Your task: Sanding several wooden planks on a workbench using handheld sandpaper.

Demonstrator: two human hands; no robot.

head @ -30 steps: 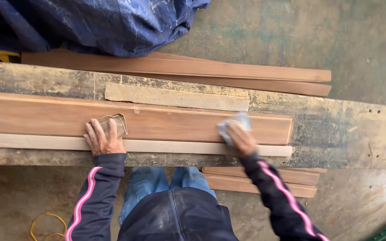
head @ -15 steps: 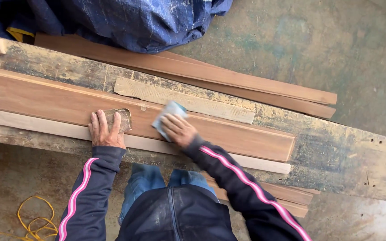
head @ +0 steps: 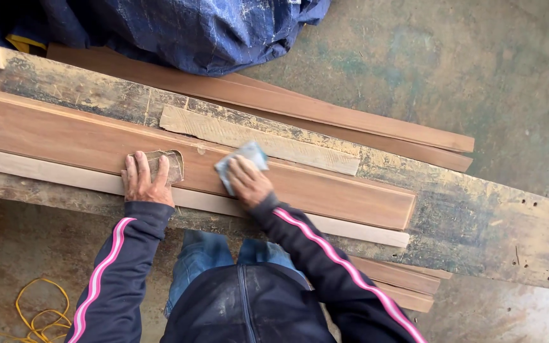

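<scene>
A long reddish-brown plank [head: 325, 190] lies along a worn, stained workbench [head: 478, 209]. My left hand [head: 142, 181] rests flat on the plank, its fingers pressing a worn brown piece of sandpaper [head: 166, 166]. My right hand [head: 246, 181] is pressed on a light blue-grey cloth [head: 244, 159] on the same plank, a short way right of my left hand. A paler, thinner strip [head: 363, 232] runs along the plank's near edge.
A rough pale board [head: 262, 141] lies behind the plank. More brown planks [head: 351, 121] lie on the floor beyond the bench, others [head: 408, 279] under its near side. A blue tarp [head: 160, 28] covers the top left. Yellow cord [head: 39, 314] lies on the concrete floor.
My right hand slid the cloth leftward along the plank, from near its right end to close beside my left hand. My left hand stayed on the sandpaper.
</scene>
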